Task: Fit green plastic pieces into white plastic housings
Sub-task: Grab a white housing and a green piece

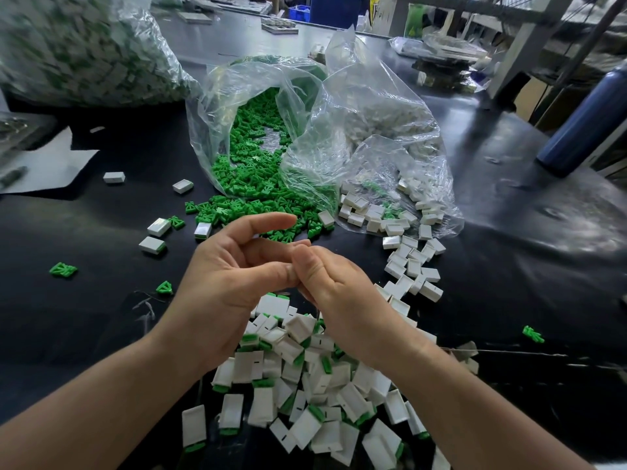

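Spilling green pieces (251, 184), the clear bag (217, 96) adjoins the housings bag (383, 123); curled left hand (234, 276) meets right hand (339, 293), hold unseen.

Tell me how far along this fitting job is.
Done: a pile of fitted housings lies nearest the camera. In hand: left hand and right hand meet above it; what they hold is hidden. Remaining: many loose green pieces spilling from the bag and empty white housings on the right.

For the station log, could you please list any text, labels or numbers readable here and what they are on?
No text can be read.
Yellow sign at the far edge: too blurred.
Green packet beside it: too blurred.
White housings: plain slot marks, no print.
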The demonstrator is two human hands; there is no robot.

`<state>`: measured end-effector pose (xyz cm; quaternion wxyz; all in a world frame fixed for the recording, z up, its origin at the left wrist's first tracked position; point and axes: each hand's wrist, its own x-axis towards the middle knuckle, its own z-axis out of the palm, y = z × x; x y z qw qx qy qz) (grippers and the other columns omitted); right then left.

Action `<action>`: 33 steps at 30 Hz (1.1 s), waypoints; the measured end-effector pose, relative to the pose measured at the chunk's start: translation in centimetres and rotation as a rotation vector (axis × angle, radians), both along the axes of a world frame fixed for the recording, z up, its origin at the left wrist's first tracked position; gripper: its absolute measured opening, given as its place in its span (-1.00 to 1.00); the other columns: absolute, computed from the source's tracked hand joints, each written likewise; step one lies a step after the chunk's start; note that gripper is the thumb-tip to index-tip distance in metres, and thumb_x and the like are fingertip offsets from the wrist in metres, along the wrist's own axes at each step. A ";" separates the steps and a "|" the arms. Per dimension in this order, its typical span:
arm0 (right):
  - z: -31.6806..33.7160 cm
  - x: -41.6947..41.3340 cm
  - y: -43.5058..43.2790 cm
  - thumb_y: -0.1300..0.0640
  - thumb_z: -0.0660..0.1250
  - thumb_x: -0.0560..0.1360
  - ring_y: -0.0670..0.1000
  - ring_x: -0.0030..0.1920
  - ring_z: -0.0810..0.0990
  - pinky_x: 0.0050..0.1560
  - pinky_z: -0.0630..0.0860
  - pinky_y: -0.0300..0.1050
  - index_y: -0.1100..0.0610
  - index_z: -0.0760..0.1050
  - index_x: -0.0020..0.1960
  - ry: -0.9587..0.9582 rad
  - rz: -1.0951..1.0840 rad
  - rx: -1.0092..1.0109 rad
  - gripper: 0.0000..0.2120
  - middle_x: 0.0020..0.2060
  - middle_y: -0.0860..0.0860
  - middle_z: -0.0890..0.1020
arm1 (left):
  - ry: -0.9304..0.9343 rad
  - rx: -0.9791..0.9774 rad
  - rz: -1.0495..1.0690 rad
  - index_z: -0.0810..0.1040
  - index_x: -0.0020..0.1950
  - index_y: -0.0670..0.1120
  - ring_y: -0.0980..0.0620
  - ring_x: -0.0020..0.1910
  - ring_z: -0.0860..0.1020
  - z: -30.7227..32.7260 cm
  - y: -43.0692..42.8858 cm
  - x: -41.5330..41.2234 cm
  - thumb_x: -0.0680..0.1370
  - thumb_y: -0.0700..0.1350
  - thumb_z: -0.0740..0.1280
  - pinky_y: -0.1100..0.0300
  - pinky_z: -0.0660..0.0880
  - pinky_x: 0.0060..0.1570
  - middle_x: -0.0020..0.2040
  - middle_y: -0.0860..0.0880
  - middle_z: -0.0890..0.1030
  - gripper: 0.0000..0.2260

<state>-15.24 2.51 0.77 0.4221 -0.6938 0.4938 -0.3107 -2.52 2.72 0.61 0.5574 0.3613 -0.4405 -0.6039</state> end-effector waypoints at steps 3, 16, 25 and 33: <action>0.1 0.0 0.1 -0.09 0.01 0.58 -0.26 -0.38 0.36 -0.29 0.23 -0.26 -0.10 0.32 -0.29 0.003 -0.013 -0.021 -0.70 -0.42 -0.20 0.36 | 0.012 0.007 -0.006 0.53 0.02 -0.15 -0.03 -0.17 0.67 0.0 0.0 0.1 0.21 -0.35 0.33 0.18 0.61 -0.22 -0.27 -0.15 0.68 -0.61; 0.5 0.0 0.3 -0.05 -0.01 0.60 -0.19 -0.32 0.36 -0.27 0.25 -0.29 -0.09 0.32 -0.24 0.046 0.008 -0.037 -0.73 -0.38 -0.18 0.36 | 0.048 0.012 -0.028 0.53 0.02 -0.18 0.00 -0.16 0.67 -0.2 -0.2 0.3 0.21 -0.38 0.33 0.24 0.57 -0.28 -0.28 -0.15 0.68 -0.61; 0.3 0.0 0.2 -0.05 0.00 0.60 -0.33 -0.37 0.36 -0.31 0.26 -0.40 -0.13 0.27 -0.31 0.068 -0.002 -0.069 -0.70 -0.41 -0.22 0.36 | 0.063 0.021 -0.044 0.54 0.02 -0.18 0.00 -0.18 0.67 -0.3 -0.2 0.3 0.22 -0.39 0.33 0.24 0.57 -0.28 -0.27 -0.16 0.68 -0.61; 0.5 -0.8 -0.4 -0.27 -0.02 0.45 -0.22 -0.50 0.33 -0.39 0.27 -0.37 0.07 0.47 -0.29 -0.191 0.037 0.175 -0.51 -0.58 -0.20 0.40 | 0.005 0.038 -0.061 0.53 0.11 -0.14 -0.12 -0.29 0.64 -0.1 -0.2 0.5 0.20 -0.32 0.47 -0.03 0.59 -0.19 -0.22 -0.16 0.68 -0.51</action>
